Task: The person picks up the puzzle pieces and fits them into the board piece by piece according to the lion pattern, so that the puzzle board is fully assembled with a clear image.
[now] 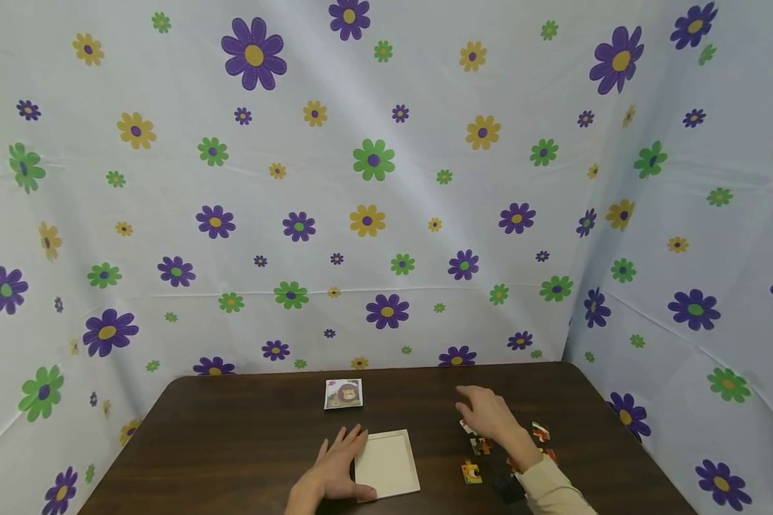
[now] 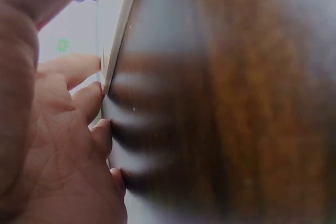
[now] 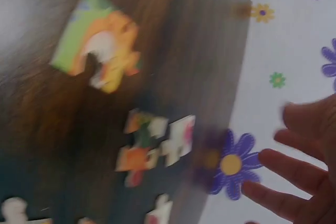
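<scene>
A shallow, cream-coloured square tray (image 1: 387, 463) lies on the dark table. My left hand (image 1: 335, 468) rests at its left side with spread fingers; the thumb reaches the near edge and the index finger the far-left corner. In the left wrist view, the fingertips (image 2: 93, 98) touch the tray edge and the tabletop. My right hand (image 1: 489, 416) hovers over the right part of the table with loose fingers and nothing in them. Below and beside it lie several loose jigsaw pieces, among them a yellow-orange jigsaw piece (image 1: 472, 472) and a red-white jigsaw piece (image 1: 540, 431).
Behind the tray lies a square picture card (image 1: 343, 394) with a lion on it. A dark object (image 1: 509, 489) sits near the right forearm. A flowered white curtain (image 1: 335, 300) stands along the far edge and both sides of the table (image 1: 232, 443).
</scene>
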